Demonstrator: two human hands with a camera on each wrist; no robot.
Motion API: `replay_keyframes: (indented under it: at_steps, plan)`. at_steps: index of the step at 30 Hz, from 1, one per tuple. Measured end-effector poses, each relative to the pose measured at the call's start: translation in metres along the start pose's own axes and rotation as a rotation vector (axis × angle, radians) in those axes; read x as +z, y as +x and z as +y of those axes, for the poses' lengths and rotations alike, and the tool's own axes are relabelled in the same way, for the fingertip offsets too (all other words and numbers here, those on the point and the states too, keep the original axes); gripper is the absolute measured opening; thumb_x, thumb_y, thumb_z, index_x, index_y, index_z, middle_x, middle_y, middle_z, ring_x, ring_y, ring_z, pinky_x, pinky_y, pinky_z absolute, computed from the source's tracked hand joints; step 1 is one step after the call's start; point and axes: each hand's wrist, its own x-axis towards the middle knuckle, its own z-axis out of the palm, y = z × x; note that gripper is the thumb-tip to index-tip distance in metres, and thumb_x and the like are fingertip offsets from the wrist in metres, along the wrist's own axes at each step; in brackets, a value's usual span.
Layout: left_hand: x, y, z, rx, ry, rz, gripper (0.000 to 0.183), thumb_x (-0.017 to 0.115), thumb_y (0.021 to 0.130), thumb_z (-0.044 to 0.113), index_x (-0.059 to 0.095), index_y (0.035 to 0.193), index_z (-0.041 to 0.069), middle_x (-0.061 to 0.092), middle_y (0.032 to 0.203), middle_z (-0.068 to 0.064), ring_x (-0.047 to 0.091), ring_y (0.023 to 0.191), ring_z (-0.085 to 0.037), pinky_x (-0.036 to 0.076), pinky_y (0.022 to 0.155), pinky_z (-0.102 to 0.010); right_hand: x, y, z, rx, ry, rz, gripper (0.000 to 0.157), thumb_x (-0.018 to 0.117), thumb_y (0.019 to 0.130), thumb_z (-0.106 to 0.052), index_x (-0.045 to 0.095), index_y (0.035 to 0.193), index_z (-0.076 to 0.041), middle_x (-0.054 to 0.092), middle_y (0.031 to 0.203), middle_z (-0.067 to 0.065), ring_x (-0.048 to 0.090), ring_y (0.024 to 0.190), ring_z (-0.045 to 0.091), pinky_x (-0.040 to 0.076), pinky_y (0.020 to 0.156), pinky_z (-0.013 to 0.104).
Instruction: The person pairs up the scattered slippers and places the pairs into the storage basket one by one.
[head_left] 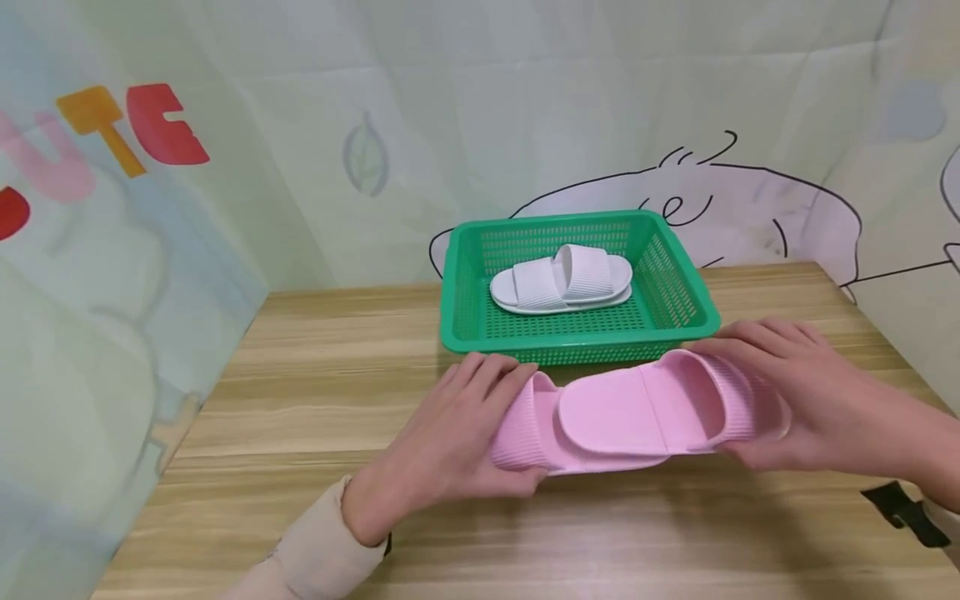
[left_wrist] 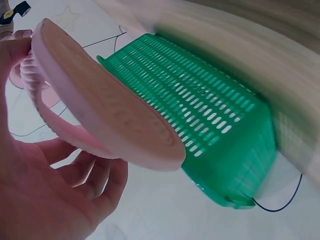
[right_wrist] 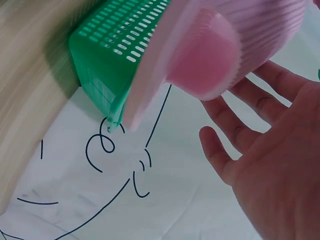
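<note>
Two pink slippers with ribbed straps are held in front of the basket, overlapping sole on sole in the head view. My left hand [head_left: 457, 437] grips the left pink slipper [head_left: 521, 429] around its strap, thumb at the near edge and fingers over the top. With my right hand [head_left: 802, 396] I hold the right pink slipper [head_left: 611, 412] by its strap end; its open heel part lies over the other slipper. The left wrist view shows the underside of a pink slipper [left_wrist: 105, 100]. In the right wrist view, fingers lie along the ribbed strap [right_wrist: 270, 30].
Behind the slippers, a green slotted basket [head_left: 453, 325] stands on the wood-grain table [head_left: 322, 383]. Inside it lies a pair of white slippers [head_left: 540, 283], one partly on the other. A printed curtain [head_left: 300, 125] hangs at the back and sides.
</note>
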Motion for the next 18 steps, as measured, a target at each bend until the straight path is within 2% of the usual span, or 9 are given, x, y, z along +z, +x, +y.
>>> replay_keyframes:
  at_steps: [6,13,18]
  plan:
    - [-0.005,0.004,0.006,0.023,-0.009,0.017,0.085,0.082,0.075,0.062,0.061,0.14,0.012,0.061,0.129,-0.003,0.056,0.117,-0.021,0.053,0.102,-0.037,0.0,0.006,-0.007,-0.031,0.012,0.01,0.1,0.105,0.05,-0.034,0.064,0.14,-0.023,0.057,0.128,-0.018,0.044,0.121,0.008,0.033,0.094,0.036]
    - [-0.007,0.006,0.01,0.043,0.002,0.031,0.086,0.082,0.076,0.063,0.061,0.14,0.01,0.062,0.128,-0.005,0.058,0.115,-0.022,0.053,0.101,-0.038,-0.001,0.01,-0.014,-0.027,0.037,-0.017,0.103,0.105,0.053,-0.034,0.06,0.145,-0.028,0.062,0.13,-0.02,0.04,0.124,0.01,0.033,0.093,0.038]
    - [-0.007,0.009,0.011,0.051,-0.004,0.04,0.087,0.082,0.076,0.064,0.06,0.141,0.01,0.061,0.128,-0.004,0.058,0.114,-0.021,0.053,0.1,-0.037,-0.001,0.013,-0.018,-0.043,0.037,-0.009,0.101,0.105,0.053,-0.035,0.061,0.144,-0.025,0.063,0.13,-0.02,0.041,0.124,0.009,0.03,0.097,0.036]
